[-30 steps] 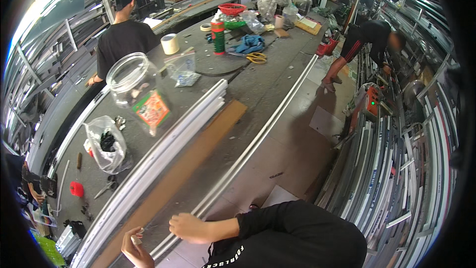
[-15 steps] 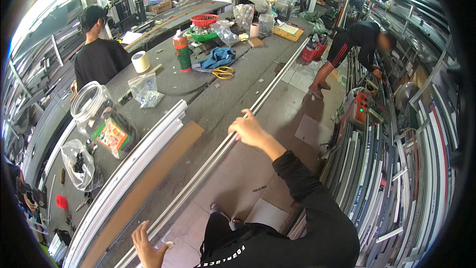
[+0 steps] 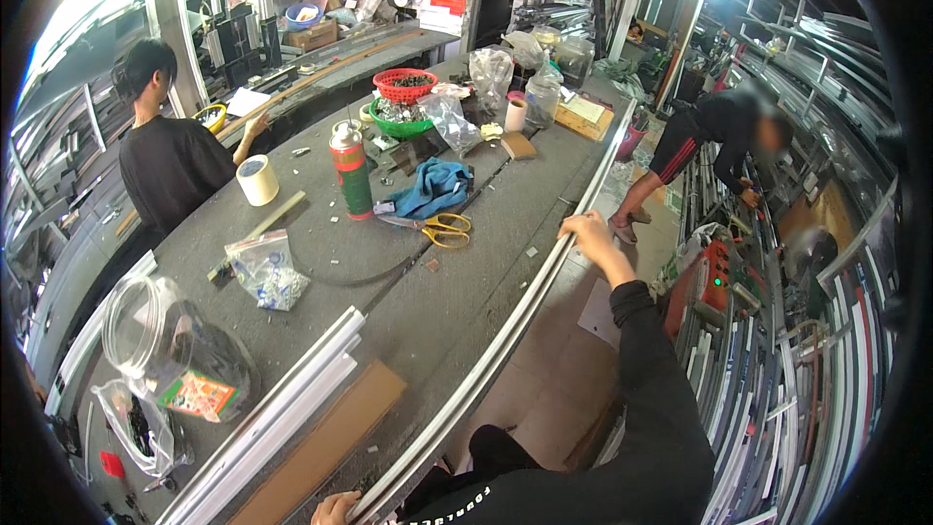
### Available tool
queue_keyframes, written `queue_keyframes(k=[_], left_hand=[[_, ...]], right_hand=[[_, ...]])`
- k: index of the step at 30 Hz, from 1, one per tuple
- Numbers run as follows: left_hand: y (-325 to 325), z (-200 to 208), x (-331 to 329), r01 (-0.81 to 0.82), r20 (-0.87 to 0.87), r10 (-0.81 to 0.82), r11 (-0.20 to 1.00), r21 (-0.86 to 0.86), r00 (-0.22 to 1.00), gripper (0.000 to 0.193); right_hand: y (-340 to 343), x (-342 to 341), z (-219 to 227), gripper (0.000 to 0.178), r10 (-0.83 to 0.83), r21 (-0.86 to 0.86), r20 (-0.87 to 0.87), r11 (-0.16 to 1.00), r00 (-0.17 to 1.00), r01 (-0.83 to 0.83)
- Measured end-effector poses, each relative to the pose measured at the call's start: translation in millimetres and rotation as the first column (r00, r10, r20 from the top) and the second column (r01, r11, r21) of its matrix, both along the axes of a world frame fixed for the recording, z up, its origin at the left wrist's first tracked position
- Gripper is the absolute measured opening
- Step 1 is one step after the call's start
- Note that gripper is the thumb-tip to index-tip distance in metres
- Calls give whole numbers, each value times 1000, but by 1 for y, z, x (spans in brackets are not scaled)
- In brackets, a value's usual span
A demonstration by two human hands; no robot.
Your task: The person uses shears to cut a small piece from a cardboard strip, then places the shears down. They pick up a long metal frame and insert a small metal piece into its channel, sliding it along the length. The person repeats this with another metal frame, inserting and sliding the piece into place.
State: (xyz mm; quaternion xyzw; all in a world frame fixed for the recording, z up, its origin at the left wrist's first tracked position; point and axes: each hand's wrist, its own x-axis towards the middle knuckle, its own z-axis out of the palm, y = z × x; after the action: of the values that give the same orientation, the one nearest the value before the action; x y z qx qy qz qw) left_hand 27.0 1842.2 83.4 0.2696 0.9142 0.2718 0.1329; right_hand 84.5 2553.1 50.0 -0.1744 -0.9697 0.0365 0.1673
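A long, thin whitish metal profile [image 3: 507, 334] lies along the right edge of the grey workbench, running from the near end toward the far end. My right hand [image 3: 593, 238] is closed around it about halfway along, with the arm stretched forward. At the lower edge of the view, my left hand [image 3: 336, 508] grips its near end; part of that hand is cut off. Left of the profile are a flat brown strip [image 3: 326, 442] and a bundle of white profiles [image 3: 282, 403].
The workbench [image 3: 389, 301] also holds yellow-handled scissors [image 3: 447, 229], a blue cloth [image 3: 432, 190], a spray can [image 3: 351, 173], a tape roll [image 3: 258, 180] and a clear jar [image 3: 175, 355]. One person [image 3: 180, 156] stands across the bench; another [image 3: 714, 131] bends over at right, near profile racks.
My right hand has moved forward along the bench edge. My left hand, open and apart before, has closed on the near end of the profile. The view has shifted, and I stand closer.
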Motion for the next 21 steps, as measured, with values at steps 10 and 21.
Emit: queue_keyframes(k=[10,21], left_hand=[[173,-34,3,-28,-137,45,992,124,989,40],[380,-23,-7,39,-200,-32,999,30,979,37]], right_hand=[[268,-14,-1,22,-244,-23,50,969,969,245],[432,-33,-44,42,-310,-255,-216,933,926,253]])
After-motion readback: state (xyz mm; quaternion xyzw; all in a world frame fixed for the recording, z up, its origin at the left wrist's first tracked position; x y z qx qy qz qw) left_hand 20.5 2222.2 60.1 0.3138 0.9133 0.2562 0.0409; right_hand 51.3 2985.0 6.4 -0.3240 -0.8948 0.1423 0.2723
